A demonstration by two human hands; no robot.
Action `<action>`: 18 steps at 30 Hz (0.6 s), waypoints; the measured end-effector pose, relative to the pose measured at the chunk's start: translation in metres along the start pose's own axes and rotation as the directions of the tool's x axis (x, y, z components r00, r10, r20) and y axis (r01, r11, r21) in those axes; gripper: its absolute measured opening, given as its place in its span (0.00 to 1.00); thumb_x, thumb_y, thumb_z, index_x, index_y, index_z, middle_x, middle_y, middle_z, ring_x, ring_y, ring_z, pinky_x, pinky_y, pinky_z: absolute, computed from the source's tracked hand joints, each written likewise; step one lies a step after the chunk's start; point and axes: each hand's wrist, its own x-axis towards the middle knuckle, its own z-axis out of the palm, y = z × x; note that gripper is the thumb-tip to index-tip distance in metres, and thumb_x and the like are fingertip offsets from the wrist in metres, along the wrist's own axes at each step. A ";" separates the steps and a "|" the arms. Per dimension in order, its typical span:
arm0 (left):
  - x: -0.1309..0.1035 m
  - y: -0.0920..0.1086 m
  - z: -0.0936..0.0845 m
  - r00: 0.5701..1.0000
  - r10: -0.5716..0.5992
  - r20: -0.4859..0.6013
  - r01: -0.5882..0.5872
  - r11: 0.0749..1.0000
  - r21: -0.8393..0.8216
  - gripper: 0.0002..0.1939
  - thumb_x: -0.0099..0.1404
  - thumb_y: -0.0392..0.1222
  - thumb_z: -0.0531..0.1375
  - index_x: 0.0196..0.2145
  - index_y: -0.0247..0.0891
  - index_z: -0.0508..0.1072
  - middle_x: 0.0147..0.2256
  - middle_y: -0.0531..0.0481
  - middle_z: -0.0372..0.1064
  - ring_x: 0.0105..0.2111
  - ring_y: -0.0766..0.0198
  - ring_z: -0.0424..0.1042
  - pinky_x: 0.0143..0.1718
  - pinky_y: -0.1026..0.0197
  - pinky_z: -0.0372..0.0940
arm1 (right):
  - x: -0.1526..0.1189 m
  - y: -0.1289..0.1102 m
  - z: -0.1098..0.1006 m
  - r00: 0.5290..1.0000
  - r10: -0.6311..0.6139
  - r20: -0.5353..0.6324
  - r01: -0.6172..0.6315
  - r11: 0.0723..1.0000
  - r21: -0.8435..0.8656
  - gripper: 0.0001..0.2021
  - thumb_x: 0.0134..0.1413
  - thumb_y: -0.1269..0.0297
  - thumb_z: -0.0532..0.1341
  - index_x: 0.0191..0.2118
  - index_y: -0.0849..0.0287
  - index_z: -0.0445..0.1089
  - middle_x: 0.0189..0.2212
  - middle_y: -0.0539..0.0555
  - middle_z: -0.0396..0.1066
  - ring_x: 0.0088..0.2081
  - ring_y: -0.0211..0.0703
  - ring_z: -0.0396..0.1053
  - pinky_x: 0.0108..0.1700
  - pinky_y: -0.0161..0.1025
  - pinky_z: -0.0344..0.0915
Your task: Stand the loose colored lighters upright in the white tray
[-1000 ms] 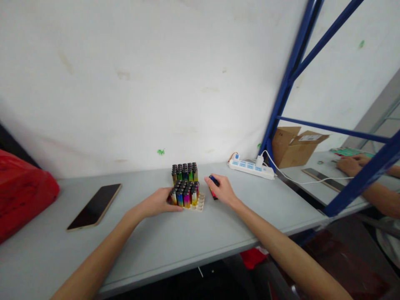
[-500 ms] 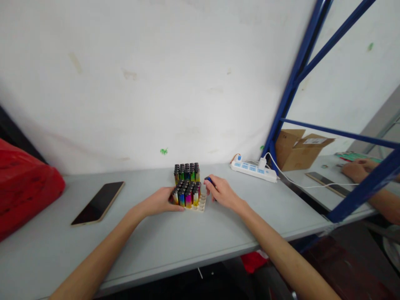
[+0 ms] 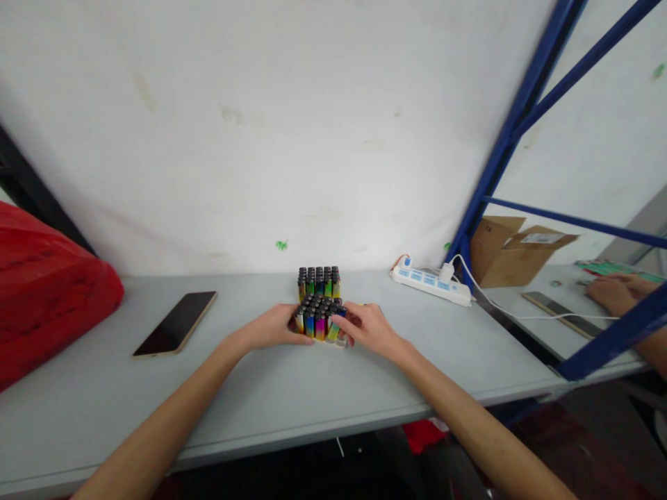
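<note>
Several lighters with black tops and shiny multicoloured bodies stand upright in a pale tray with holes. My left hand is closed around the left side of this tray, thumb along its front edge. At the tray's right side, my right hand pinches a dark blue lighter between thumb and fingers; its lower end is hidden. Right behind, a second block of lighters stands in tight rows near the wall.
A phone lies on the grey table at left, beside a red bag. A white power strip with cables lies at back right. Beyond a blue metal frame are a cardboard box and another person's hands.
My right hand has moved left with the lighter, from beside the tray to over its right-hand holes. My left hand keeps its hold. The whole view has shifted slightly.
</note>
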 end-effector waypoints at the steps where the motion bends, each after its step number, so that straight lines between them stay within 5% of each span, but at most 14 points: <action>1: 0.000 0.000 0.000 1.000 0.002 -0.001 -0.002 1.000 0.004 0.31 0.51 0.61 0.68 0.46 0.37 0.74 0.39 0.49 0.78 0.38 0.53 0.74 0.36 0.60 0.66 | 0.000 0.000 0.001 1.000 -0.007 0.023 0.008 1.000 -0.005 0.18 0.68 0.49 0.52 0.34 0.57 0.66 0.20 0.47 0.72 0.23 0.37 0.69 0.31 0.33 0.61; 6: -0.001 0.002 0.001 1.000 0.010 -0.016 -0.010 1.000 0.010 0.29 0.51 0.59 0.68 0.45 0.37 0.74 0.37 0.50 0.78 0.36 0.54 0.74 0.35 0.61 0.66 | -0.002 -0.001 0.007 0.992 -0.076 0.101 0.092 0.983 -0.160 0.14 0.67 0.52 0.56 0.40 0.59 0.67 0.24 0.51 0.75 0.27 0.40 0.73 0.35 0.34 0.63; 11: -0.001 0.003 0.000 0.999 0.028 -0.016 -0.028 1.000 0.003 0.29 0.51 0.58 0.68 0.46 0.38 0.74 0.38 0.50 0.77 0.38 0.54 0.74 0.37 0.61 0.66 | -0.003 -0.010 0.011 0.994 -0.043 0.104 0.077 0.931 -0.358 0.16 0.68 0.50 0.54 0.42 0.59 0.68 0.34 0.58 0.77 0.34 0.44 0.74 0.36 0.36 0.63; 18: 0.000 -0.001 0.002 1.000 0.002 -0.009 -0.002 1.000 0.021 0.31 0.51 0.61 0.68 0.46 0.37 0.73 0.37 0.50 0.77 0.36 0.55 0.73 0.34 0.62 0.64 | -0.004 -0.015 0.003 0.983 0.023 0.182 0.076 0.854 -0.515 0.22 0.69 0.47 0.48 0.49 0.61 0.68 0.34 0.59 0.78 0.35 0.47 0.76 0.36 0.36 0.62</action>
